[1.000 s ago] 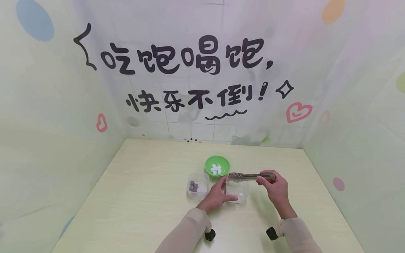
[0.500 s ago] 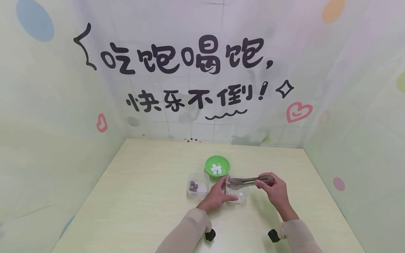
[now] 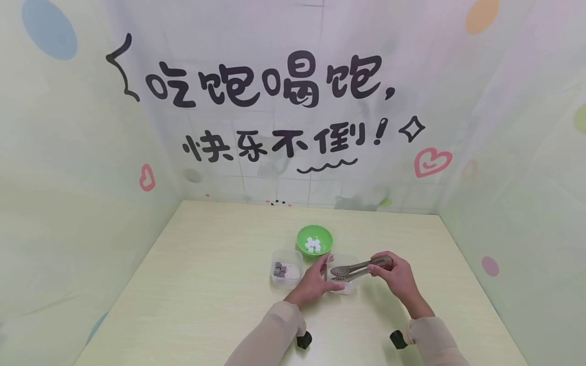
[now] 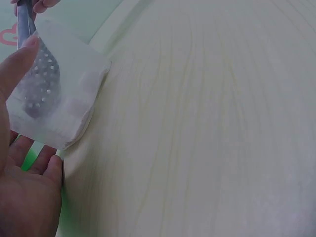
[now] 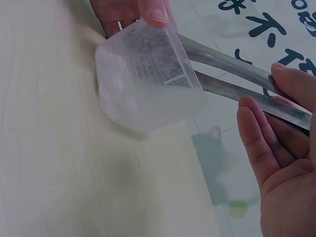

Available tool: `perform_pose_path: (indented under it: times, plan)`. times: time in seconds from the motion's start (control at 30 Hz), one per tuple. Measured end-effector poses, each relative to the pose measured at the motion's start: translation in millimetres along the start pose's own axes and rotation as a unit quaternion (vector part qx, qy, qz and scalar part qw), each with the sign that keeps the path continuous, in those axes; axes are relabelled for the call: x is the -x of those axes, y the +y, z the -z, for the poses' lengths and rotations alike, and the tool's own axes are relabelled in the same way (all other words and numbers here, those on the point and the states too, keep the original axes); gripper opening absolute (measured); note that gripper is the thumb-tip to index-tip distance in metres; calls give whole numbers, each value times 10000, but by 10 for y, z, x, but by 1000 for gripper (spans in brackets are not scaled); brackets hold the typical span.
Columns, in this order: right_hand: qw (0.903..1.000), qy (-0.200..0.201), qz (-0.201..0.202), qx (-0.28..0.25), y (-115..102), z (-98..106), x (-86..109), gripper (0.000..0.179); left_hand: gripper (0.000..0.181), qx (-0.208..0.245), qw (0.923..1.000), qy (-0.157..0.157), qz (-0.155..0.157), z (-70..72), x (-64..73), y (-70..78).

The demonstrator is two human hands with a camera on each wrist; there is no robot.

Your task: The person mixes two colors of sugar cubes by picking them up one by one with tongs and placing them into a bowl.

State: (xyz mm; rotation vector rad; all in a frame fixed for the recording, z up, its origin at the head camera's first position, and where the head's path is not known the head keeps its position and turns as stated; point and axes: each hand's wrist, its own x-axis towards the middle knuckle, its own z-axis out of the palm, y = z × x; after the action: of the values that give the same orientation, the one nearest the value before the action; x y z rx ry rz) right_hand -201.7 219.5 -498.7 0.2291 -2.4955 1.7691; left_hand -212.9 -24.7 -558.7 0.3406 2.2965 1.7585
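Note:
My left hand [image 3: 313,284] grips a clear plastic container [image 5: 143,108] from its left side, with the thumb [image 4: 22,64] over the rim. In my right hand [image 3: 398,277] is a pair of metal tongs [image 3: 373,262], held between thumb and fingers. The tongs' perforated heads are spread slightly apart and reach down inside the container. Through its wall, the left wrist view shows pale, cube-like shapes [image 4: 79,104] beside the heads; nothing is clearly seen between them. Behind my left hand stands a green bowl [image 3: 315,230] with several white cubes [image 3: 313,245].
Left of my left hand stands a second clear container [image 3: 274,283] holding several brown cubes [image 3: 280,269]. Everything sits on a pale wooden table [image 3: 206,284]. A printed sheet [image 3: 284,30] with lettering closes off the back and sides.
My right hand has lowered the tongs from above the container's far rim into it. The tong heads have spread apart. The left hand and container have stayed in place.

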Motion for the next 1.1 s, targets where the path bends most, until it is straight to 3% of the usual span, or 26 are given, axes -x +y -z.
perform_pose_path:
  times: [0.53, 1.0, 1.1]
  plan:
    - [9976, -279, 80, 635, -1, -57, -23, 24, 98, 33, 10000, 17, -39, -1, -19, 18]
    - [9968, -237, 310, 694, 22, -125, 38, 23, 99, 30, 10000, 10, 31, 2, -14, 16]
    - [9966, -200, 330, 732, -72, -136, 77, 22, 100, 30, 10000, 3, 57, 3, -16, 12]
